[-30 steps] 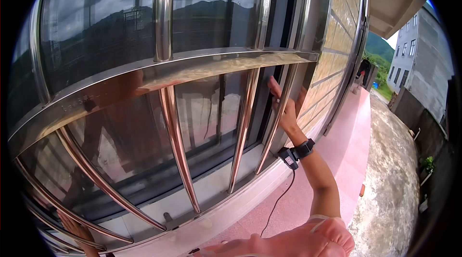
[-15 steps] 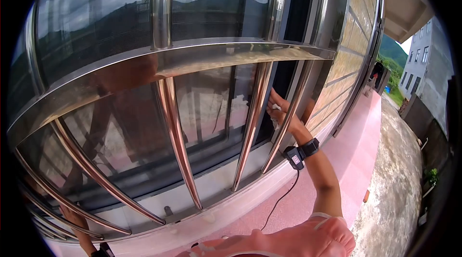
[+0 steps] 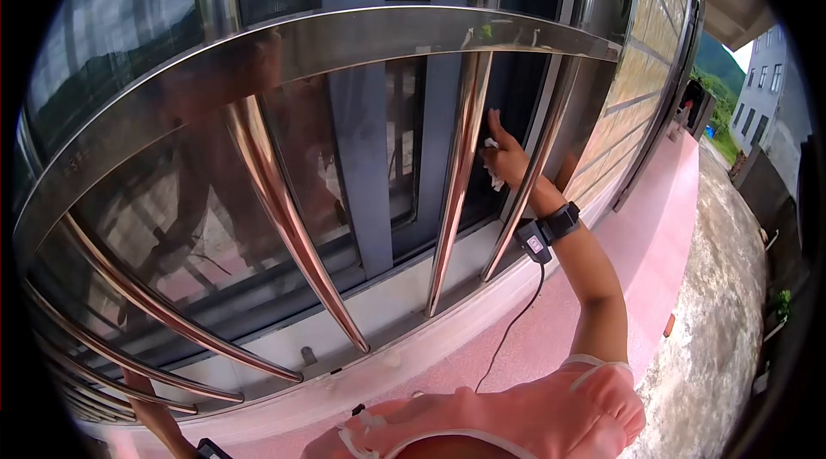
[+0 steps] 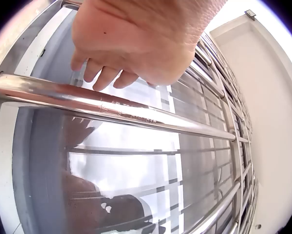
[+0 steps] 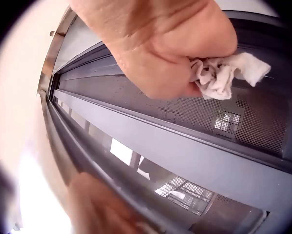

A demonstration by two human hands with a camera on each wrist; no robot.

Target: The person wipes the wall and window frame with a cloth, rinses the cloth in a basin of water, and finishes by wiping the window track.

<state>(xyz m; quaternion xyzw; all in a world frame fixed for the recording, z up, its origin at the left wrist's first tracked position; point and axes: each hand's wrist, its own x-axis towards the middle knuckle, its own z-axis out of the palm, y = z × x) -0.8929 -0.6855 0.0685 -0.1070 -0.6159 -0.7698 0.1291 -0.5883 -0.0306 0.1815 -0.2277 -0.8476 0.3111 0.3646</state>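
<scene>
My right hand [image 3: 509, 160] reaches between the steel bars at the window's right side. It holds a crumpled white tissue [image 5: 219, 73], whose ends stick out past the fingers. A dark mesh panel [image 5: 185, 114] lies behind this hand. My left hand [image 4: 131, 44] is through the bars at the lower left, its fingers extended toward the window glass [image 4: 121, 170]. In the head view, a bar partly hides the left hand. Grey upright window frames [image 3: 366, 175] stand between the two hands.
Polished vertical bars [image 3: 288, 227] and a wide steel crossbar [image 3: 344, 42] stand in front of the window. A pale sill [image 3: 344, 321] runs beneath. Tiled wall [image 3: 624, 89] borders the right side. A black cable [image 3: 516, 321] hangs from the right wrist camera.
The grey upright window frames now show left of the right hand, where reflecting glass was. The right hand has turned, and its tissue shows more clearly. The head view has shifted.
</scene>
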